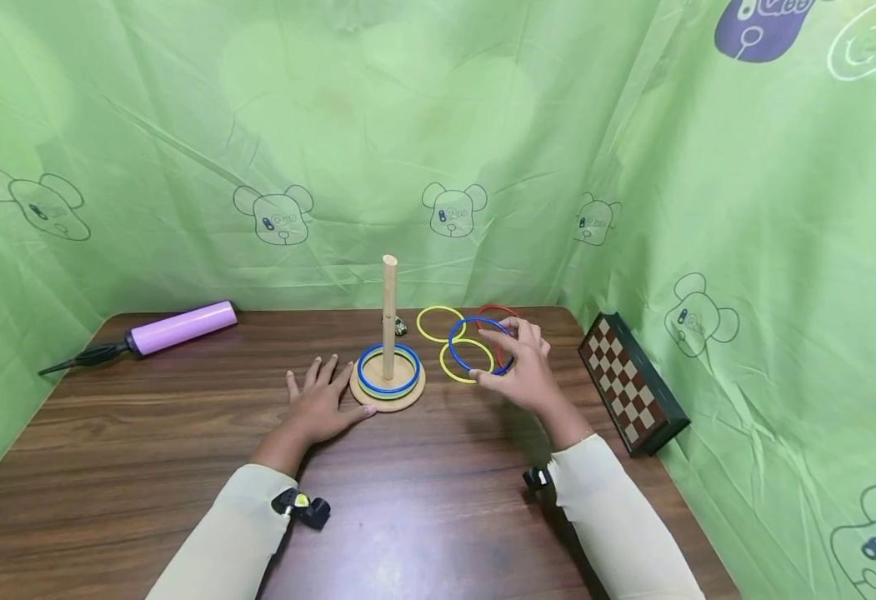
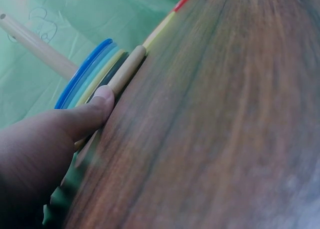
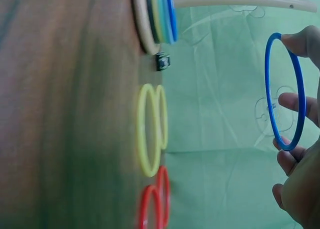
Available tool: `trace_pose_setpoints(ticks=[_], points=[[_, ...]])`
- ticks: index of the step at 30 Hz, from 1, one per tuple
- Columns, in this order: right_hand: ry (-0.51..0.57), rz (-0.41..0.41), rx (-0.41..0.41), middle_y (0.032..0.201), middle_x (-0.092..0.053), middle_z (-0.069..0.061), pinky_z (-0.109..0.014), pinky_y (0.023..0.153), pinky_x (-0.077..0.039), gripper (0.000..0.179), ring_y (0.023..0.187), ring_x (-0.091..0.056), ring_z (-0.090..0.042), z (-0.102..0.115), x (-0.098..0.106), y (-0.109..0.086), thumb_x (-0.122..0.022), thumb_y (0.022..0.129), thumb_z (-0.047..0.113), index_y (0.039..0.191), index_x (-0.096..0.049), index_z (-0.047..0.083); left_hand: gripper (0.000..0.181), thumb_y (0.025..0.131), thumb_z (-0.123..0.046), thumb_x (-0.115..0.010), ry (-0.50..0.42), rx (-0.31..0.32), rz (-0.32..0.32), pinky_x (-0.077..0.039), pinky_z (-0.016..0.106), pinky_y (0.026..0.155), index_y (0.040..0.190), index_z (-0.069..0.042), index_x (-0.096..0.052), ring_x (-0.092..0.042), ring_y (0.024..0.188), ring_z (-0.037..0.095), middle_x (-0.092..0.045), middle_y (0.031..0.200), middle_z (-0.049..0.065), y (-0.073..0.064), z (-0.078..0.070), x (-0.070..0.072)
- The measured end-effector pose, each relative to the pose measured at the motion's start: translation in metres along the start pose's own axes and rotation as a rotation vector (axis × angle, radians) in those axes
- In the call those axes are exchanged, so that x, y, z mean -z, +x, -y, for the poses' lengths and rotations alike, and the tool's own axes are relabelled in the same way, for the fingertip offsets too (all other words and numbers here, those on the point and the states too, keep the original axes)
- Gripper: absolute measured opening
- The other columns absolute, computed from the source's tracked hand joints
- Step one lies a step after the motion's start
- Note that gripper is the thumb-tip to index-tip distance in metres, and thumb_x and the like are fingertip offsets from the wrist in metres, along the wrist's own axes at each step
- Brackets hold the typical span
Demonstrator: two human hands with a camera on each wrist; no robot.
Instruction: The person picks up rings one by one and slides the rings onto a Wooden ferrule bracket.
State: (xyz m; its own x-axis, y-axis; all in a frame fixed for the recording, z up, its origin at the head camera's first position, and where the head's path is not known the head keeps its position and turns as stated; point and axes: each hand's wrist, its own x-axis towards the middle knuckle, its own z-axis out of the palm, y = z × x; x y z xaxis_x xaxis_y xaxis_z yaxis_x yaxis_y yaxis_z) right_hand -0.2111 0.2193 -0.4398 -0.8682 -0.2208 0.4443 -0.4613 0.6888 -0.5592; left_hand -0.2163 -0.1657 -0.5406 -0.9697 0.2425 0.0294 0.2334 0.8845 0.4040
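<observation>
Pinching blue ring (image 3: 267, 76) near far edge of worktop (image 1: 400, 517), right grip (image 1: 520, 364) mostly spared its hole; spread left grip (image 1: 320, 411) likely steadied wooden base (image 1: 390, 407).

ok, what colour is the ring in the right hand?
Blue; that ring shows clearest in the right wrist view.

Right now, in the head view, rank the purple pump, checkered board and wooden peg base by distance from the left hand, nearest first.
1. Wooden peg base: touching the left hand, on its right.
2. Purple pump: back left.
3. Checkered board: far right side.
</observation>
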Motion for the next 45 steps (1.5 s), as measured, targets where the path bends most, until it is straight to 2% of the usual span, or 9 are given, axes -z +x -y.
trace_pose_setpoints(ticks=[8, 16, 22, 34, 45], points=[[-0.02, -0.019, 0.047, 0.143, -0.054, -0.015, -0.063, 0.111, -0.025, 0.066, 0.13, -0.043, -0.037, 0.019, 0.008, 0.026, -0.095, 0.076, 0.038, 0.136, -0.078, 0.018, 0.11, 0.091, -0.084, -0.063, 0.005, -0.008, -0.007, 0.006, 0.087, 0.125, 0.172, -0.016, -0.036, -0.01, 0.169, 0.053, -0.023, 0.181, 0.024, 0.003, 0.0, 0.0], [-0.009, -0.013, 0.054, 0.148, -0.051, -0.014, -0.062, 0.112, -0.024, 0.065, 0.135, -0.04, -0.035, 0.037, 0.013, 0.047, -0.095, 0.077, 0.033, 0.138, -0.076, 0.022, 0.111, 0.09, -0.083, -0.065, -0.025, -0.021, -0.007, 0.009, 0.088, 0.123, 0.172, -0.015, -0.036, -0.008, 0.168, 0.055, -0.022, 0.18, 0.026, 0.005, -0.001, -0.002], [0.001, -0.009, 0.063, 0.15, -0.049, -0.013, -0.064, 0.114, -0.023, 0.069, 0.137, -0.039, -0.038, 0.05, 0.017, 0.06, -0.094, 0.08, 0.041, 0.143, -0.073, 0.021, 0.111, 0.09, -0.086, -0.062, 0.004, -0.009, -0.005, 0.007, 0.087, 0.125, 0.173, -0.017, -0.035, -0.009, 0.169, 0.053, -0.022, 0.181, 0.023, 0.004, 0.0, -0.001], [0.054, -0.031, 0.05, 0.15, -0.051, -0.013, -0.066, 0.118, -0.023, 0.073, 0.14, -0.039, -0.033, 0.068, 0.027, 0.089, -0.093, 0.077, 0.038, 0.144, -0.072, 0.019, 0.11, 0.092, -0.085, -0.062, -0.002, 0.0, 0.001, 0.009, 0.087, 0.124, 0.173, -0.016, -0.033, -0.007, 0.168, 0.054, -0.02, 0.181, 0.024, 0.002, 0.001, 0.0], [0.155, -0.034, 0.067, 0.149, -0.052, -0.008, -0.065, 0.122, -0.021, 0.071, 0.143, -0.038, -0.028, 0.103, 0.026, 0.105, -0.093, 0.082, 0.034, 0.147, -0.069, 0.018, 0.112, 0.091, -0.087, -0.061, -0.005, 0.0, 0.006, 0.009, 0.087, 0.124, 0.173, -0.016, -0.034, -0.007, 0.168, 0.054, -0.02, 0.181, 0.024, 0.001, 0.002, -0.002]])
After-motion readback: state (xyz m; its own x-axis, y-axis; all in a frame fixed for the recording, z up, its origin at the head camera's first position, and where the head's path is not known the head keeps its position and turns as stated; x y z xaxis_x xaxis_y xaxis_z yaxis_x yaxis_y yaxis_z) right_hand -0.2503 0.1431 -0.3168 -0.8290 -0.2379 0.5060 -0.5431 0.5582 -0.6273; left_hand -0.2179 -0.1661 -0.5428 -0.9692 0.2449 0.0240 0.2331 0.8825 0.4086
